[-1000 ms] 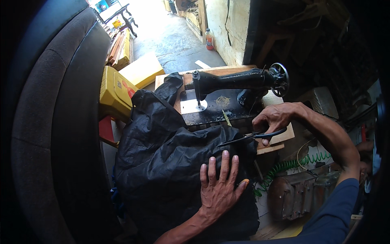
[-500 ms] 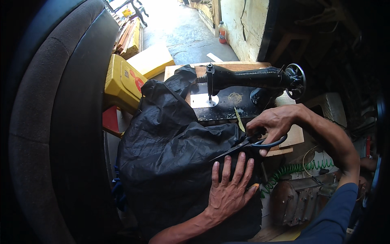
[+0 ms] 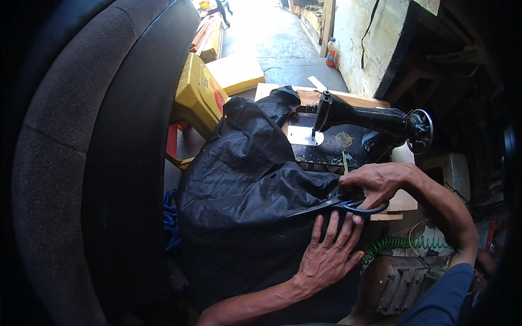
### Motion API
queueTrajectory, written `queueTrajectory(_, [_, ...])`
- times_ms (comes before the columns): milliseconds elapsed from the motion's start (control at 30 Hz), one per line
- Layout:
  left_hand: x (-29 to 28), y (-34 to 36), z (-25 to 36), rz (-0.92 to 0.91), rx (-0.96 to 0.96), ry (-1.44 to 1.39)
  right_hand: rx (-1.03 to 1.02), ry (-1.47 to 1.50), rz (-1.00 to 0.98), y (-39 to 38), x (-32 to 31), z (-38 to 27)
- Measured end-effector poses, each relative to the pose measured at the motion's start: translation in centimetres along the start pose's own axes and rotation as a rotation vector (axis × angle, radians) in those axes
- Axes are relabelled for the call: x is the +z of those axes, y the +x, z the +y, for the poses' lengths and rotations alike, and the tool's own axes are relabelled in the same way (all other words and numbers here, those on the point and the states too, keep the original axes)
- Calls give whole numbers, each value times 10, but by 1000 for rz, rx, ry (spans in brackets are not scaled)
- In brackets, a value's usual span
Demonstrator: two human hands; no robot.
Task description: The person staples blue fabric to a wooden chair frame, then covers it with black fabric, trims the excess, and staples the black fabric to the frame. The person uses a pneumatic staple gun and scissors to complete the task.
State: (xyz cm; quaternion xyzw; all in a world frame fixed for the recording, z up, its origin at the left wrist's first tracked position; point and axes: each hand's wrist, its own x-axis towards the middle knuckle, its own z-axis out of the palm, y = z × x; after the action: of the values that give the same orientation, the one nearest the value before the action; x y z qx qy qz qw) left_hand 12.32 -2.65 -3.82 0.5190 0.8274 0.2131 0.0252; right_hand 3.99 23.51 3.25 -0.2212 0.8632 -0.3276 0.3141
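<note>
My left hand (image 3: pixel 329 255) lies spread on crumpled black sheet material (image 3: pixel 239 168), its fingertips just below the blades of large scissors (image 3: pixel 329 202). Gripped in my right hand (image 3: pixel 375 185), the scissors have their dark loop handles at the right and their blades pointing left along the material; whether they are cutting through it I cannot tell. A black sewing machine (image 3: pixel 364 118) on a wooden board (image 3: pixel 402 190) stands just beyond both hands, with a thin pale greenish strip (image 3: pixel 345 163) hanging at its front edge.
Yellow containers (image 3: pixel 193 92) stand left of the machine, beside a big dark padded panel (image 3: pixel 76 136). Beyond are stacked wood (image 3: pixel 209 41) and a bottle (image 3: pixel 330 51) by a wall (image 3: pixel 359 32). A green coiled hose (image 3: pixel 402 244) and metal equipment (image 3: pixel 391 282) are at lower right.
The view has shifted, moving the scene rightward in the picture. My right hand brought the scissors down to my left fingertips, with the blades lying flatter along the material.
</note>
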Motion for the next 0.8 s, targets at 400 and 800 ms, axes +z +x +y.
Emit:
queueTrajectory(400, [12,-1,-2,30,11,-56,-4,-53,-16,48,3,-29])
queueTrajectory(800, [6,2,-1,-8,12,-44,115,-100,-182,83,-4,-49])
